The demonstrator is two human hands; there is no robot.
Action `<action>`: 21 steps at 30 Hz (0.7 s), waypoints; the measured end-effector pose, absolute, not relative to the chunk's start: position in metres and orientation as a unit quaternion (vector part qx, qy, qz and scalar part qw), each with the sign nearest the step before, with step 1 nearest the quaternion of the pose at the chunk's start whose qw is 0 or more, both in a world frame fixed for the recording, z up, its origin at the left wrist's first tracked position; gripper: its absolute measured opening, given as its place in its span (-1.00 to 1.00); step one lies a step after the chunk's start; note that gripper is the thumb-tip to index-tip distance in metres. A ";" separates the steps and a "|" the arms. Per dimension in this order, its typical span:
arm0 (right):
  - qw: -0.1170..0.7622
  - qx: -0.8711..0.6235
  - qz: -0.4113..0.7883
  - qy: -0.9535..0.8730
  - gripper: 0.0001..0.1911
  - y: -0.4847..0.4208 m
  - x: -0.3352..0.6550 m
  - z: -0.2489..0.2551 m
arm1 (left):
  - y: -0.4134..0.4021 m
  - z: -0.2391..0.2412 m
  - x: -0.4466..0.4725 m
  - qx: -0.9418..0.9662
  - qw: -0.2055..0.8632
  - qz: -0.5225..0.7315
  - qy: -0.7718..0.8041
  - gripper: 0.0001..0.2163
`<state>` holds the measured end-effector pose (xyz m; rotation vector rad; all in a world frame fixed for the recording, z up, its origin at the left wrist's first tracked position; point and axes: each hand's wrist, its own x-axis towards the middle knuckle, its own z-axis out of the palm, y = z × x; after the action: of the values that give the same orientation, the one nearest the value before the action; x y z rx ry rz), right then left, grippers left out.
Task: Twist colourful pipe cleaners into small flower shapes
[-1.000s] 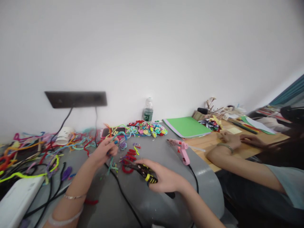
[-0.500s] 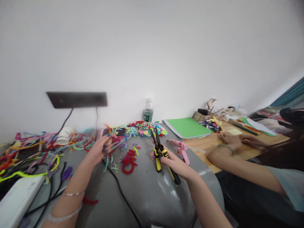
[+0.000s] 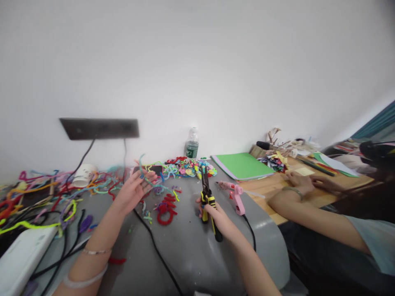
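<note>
My left hand (image 3: 133, 190) is raised above the grey table (image 3: 191, 255), palm up, fingers curled round a teal pipe cleaner (image 3: 147, 177) that arcs up and to the right. My right hand (image 3: 216, 216) grips yellow-and-black pliers (image 3: 207, 196) by the handles, jaws pointing up and away. Between the hands lie red pipe-cleaner loops (image 3: 166, 207) and small twisted pieces. A pink glue gun (image 3: 235, 196) stands just right of the pliers.
A heap of coloured pipe cleaners (image 3: 46, 193) covers the left of the table, with black cables (image 3: 154, 246) and a paper cup (image 3: 82, 176). Finished colourful pieces (image 3: 191, 167), a water bottle (image 3: 192, 144) and a green folder (image 3: 242, 164) sit behind. Another person's hands (image 3: 304, 183) rest on the wooden desk at right.
My right hand lifted the pliers from flat near the red loops to upright on the right. My left hand turned palm up, and the teal pipe cleaner now arcs upward.
</note>
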<state>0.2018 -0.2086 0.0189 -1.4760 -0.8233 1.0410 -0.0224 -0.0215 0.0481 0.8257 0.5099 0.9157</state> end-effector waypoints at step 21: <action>0.328 -0.682 0.433 -0.489 -0.75 -0.184 0.195 0.029 | -0.017 0.048 -0.020 0.367 0.712 0.538 0.260 -0.92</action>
<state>0.1946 -0.1836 0.0286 -1.7857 -1.2807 1.1335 -0.0205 -0.0174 0.0476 0.8147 0.5764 1.1935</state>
